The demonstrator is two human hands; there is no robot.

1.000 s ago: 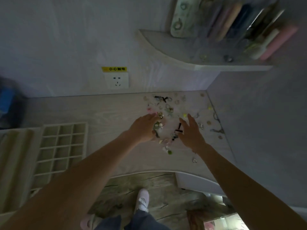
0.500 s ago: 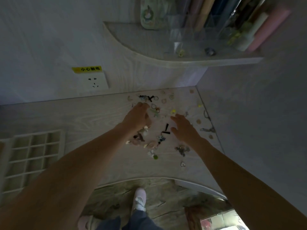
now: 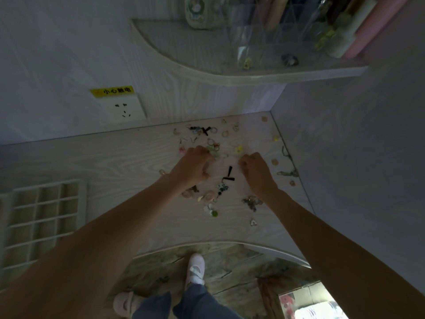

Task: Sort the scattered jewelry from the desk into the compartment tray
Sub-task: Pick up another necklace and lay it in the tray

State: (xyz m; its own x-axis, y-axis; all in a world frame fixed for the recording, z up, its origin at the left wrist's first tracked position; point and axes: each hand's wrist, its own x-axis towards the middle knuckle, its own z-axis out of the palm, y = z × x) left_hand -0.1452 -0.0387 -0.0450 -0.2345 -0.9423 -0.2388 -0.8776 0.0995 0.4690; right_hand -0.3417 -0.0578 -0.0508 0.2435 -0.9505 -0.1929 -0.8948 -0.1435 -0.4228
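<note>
The pale wood-grain desk [image 3: 115, 162] fills the corner, with a curved white shelf [image 3: 207, 72] on the far wall above it carrying clear containers and pastel tubes. At the near left edge of the desk sits the white compartment tray [image 3: 41, 215], a grid of square cells, well apart from everything else. A white wall socket [image 3: 125, 109] with a yellow warning label is fixed to the far wall, left of the pile. The scattered jewelry [image 3: 220, 180], small rings, earrings, beads and black bow-shaped pieces, lies spread over the far right part of the desk. Both arms reach into it. The left hand [image 3: 193, 166] has its fingers curled down among the pieces; whether its grip encloses one I cannot tell. The right hand [image 3: 257, 171] is likewise curled, knuckles up, its grip just as hidden. A small green bead charm [image 3: 215, 213] lies nearer, alone.
</note>
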